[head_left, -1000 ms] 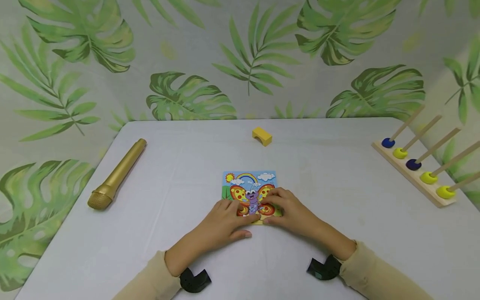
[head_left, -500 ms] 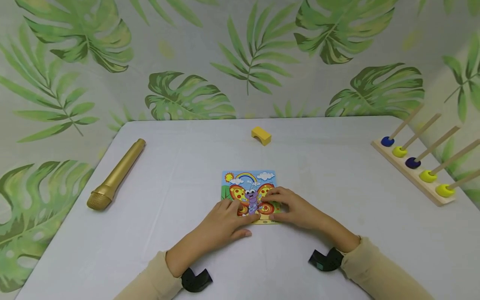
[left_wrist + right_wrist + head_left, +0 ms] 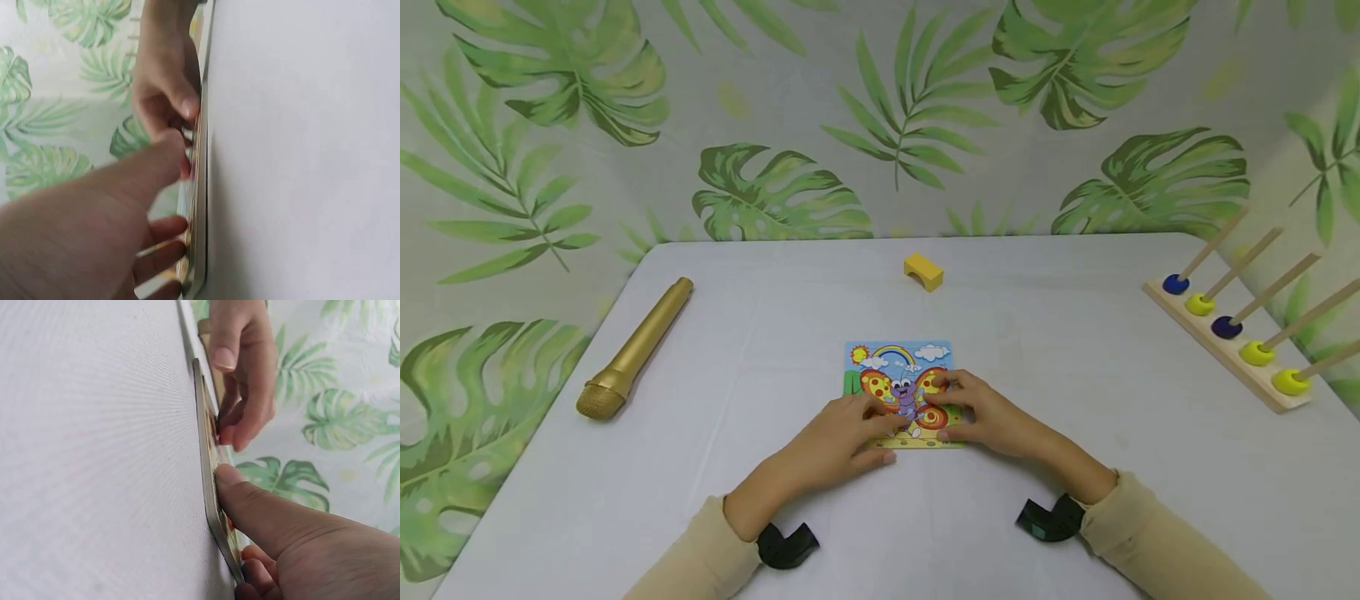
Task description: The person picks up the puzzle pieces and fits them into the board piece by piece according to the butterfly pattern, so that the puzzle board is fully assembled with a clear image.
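Observation:
A square butterfly puzzle (image 3: pixel 904 392) lies flat on the white-covered table, its picture showing a rainbow and sun. My left hand (image 3: pixel 842 433) reaches over its lower left part, fingers loosely bent and tips over the butterfly. In the left wrist view, several fingertips of that hand (image 3: pixel 87 219) meet the puzzle's face (image 3: pixel 199 187). My right hand (image 3: pixel 992 417) rests on the right side, fingers over the upper wing and thumb near the lower right. Seen from the right wrist, the thumb (image 3: pixel 231 475) presses on top, with the other fingers at the board's edge.
A golden microphone (image 3: pixel 636 350) lies at the left of the table. Near the back stands a yellow arch block (image 3: pixel 923 272). On the right is a wooden peg stand (image 3: pixel 1236 354) with blue and yellow beads. Both wrists wear black devices (image 3: pixel 1051 518).
My left hand has drawn back slightly to the left, uncovering more of the butterfly's lower part. The right thumb has slid a little to the right. The puzzle stays in place.

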### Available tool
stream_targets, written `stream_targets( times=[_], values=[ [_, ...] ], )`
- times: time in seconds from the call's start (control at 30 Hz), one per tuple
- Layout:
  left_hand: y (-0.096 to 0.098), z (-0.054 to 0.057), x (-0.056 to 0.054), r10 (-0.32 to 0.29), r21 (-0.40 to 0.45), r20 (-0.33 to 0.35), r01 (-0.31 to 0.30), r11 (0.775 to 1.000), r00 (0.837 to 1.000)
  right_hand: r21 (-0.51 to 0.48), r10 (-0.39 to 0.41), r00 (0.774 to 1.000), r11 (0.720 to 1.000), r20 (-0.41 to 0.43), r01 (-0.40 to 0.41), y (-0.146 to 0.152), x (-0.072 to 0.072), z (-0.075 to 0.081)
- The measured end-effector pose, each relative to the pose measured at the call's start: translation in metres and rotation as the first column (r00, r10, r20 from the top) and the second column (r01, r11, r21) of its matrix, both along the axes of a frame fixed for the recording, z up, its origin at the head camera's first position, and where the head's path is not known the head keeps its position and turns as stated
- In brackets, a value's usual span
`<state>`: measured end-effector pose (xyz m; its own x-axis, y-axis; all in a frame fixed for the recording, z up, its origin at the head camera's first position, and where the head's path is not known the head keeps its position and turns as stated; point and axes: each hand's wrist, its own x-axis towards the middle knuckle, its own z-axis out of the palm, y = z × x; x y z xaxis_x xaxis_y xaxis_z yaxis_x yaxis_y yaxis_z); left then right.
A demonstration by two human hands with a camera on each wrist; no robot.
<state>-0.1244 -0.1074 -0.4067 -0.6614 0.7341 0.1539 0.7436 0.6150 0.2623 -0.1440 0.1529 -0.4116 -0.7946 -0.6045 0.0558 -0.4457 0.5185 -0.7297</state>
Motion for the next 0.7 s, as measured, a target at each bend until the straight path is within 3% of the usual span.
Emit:
stream_targets(
  times=[0.13, 0.27, 0.43, 0.7],
  values=[
    [-0.020, 0.001, -0.013, 0.110, 0.095, 0.137, -0.124, 0.988, 0.984, 0.057, -0.019, 0.997, 0.998, -0.072, 0.023, 0.000, 0.000, -0.001],
    [-0.035, -0.002, -0.022, 0.215, 0.033, 0.209, -0.226, 0.973, 0.954, 0.141, -0.040, 0.992, 0.988, -0.116, 0.056, 0.000, -0.002, 0.000],
    [-0.034, -0.002, -0.024, 0.216, -0.038, 0.228, -0.213, 0.976, 0.949, 0.236, -0.036, 0.998, 0.971, -0.055, 0.047, 0.003, -0.005, 0.003],
    [-0.010, 0.001, -0.011, 0.215, -0.159, 0.137, -0.193, 0.968, 0.967, 0.326, -0.013, 0.999, 0.945, -0.031, 0.022, 0.020, 0.000, 0.008]
  ],
)
